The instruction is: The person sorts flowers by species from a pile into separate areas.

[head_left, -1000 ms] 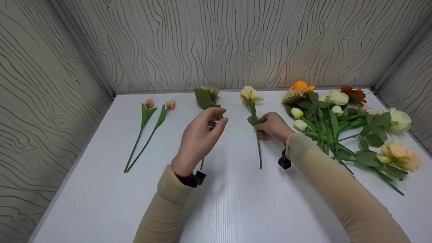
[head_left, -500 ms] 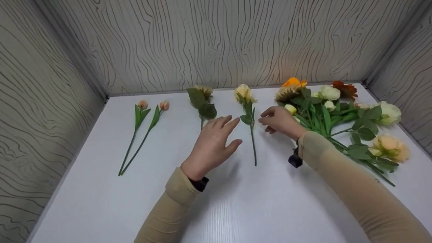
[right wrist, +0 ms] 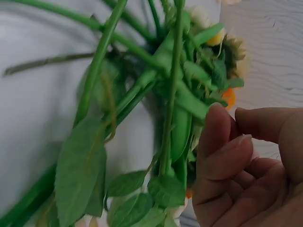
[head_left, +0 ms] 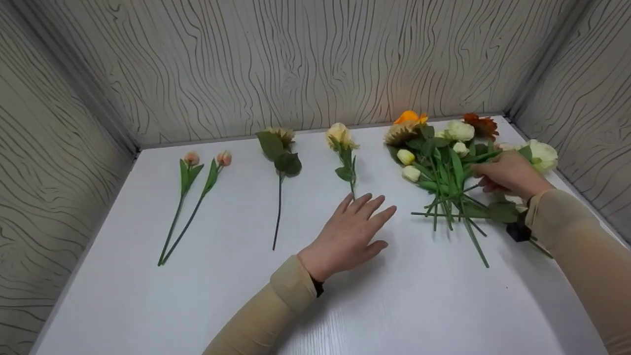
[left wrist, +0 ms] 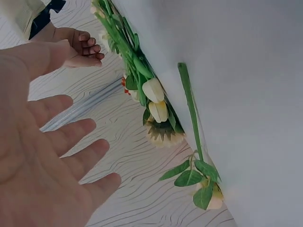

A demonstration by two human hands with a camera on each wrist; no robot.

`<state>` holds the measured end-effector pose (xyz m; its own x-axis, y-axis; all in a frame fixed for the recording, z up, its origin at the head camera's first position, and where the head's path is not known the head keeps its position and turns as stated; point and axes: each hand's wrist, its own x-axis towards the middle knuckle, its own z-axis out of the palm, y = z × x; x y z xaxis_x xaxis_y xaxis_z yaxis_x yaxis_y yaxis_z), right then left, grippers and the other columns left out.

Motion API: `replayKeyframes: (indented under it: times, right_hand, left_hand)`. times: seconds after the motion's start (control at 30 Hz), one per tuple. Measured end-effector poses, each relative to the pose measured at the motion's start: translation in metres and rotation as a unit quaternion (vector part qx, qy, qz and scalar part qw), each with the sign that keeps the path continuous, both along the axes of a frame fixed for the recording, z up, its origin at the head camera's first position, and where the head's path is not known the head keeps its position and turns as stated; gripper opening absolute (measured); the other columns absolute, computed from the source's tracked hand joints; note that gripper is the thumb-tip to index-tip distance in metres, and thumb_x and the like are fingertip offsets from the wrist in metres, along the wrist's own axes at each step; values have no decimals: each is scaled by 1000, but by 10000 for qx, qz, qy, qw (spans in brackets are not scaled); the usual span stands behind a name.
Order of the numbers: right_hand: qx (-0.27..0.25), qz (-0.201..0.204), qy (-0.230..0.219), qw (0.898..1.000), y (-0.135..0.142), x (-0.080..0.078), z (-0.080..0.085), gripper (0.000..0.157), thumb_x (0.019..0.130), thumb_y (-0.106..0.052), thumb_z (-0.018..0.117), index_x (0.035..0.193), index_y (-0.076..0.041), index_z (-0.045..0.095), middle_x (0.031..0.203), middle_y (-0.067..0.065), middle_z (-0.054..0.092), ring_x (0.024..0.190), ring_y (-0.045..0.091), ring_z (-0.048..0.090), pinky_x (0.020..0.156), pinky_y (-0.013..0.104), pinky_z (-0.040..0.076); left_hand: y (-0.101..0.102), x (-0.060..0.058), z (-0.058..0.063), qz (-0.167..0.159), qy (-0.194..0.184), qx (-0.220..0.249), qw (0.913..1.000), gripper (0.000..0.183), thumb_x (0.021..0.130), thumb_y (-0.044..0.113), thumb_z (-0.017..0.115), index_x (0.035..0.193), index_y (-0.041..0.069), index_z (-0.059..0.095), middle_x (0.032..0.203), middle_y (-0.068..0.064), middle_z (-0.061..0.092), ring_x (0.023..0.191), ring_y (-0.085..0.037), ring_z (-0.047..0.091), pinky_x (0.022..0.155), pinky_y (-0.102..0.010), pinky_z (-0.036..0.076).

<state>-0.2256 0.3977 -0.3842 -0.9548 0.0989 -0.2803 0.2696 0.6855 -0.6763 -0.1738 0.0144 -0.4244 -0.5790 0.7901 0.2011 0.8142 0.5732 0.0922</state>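
Observation:
My left hand (head_left: 347, 234) is spread, palm down, over the lower stem of a cream rose (head_left: 340, 135), hiding part of it in the head view. Nothing is in its fingers; the left wrist view shows the rose (left wrist: 203, 187) beyond them. At the right, my right hand (head_left: 510, 172) is over a heap of artificial flowers (head_left: 453, 167). Its fingers are loosely bent, and in the right wrist view the fingertips (right wrist: 215, 111) come right up to the green leaves (right wrist: 189, 101). No stem shows between thumb and fingers. Cream tulips (head_left: 409, 172) lie at the heap's left side.
Two pink tulips (head_left: 190, 160) with crossing stem ends lie at the left of the white table (head_left: 123, 296). A beige sunflower-like bloom (head_left: 281, 135) with dark leaves lies between them and the rose. Patterned walls (head_left: 296, 64) close off the back and sides.
The right hand has let go of the rose's stem and moved right to the flower heap. My left hand has shifted right, its fingers spreading. The head view has turned rightward.

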Motion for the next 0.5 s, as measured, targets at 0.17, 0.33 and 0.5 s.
replayKeyframes:
  times: [0.17,0.33,0.5]
  right_hand:
    - [-208,-324,-459,9982,15,1,-15,44,101,-38,61,95,4,75,73,3,72,66,16,68,63,33,58]
    - [-615,-673,-790,9927,20,-1,-26,41,101,-40,62,86,-5,77,69,-1,70,61,10,64,57,28,53]
    - [-1353,-1091,-927,9804,21,-2,-30,32,102,-34,62,82,-14,74,68,-5,65,59,7,57,58,24,51]
  left_hand:
    - [5,3,-6,-294,42,17,9996,69,101,41,65,160,22,37,164,-6,34,151,-26,29,124,-48,17]
    - [5,3,-9,-375,-10,114,9992,67,102,41,64,160,21,38,164,-6,33,152,-25,28,125,-45,16]
    - [3,1,-7,-392,-76,142,9991,66,102,41,64,159,21,39,165,-6,33,152,-25,27,124,-44,17]
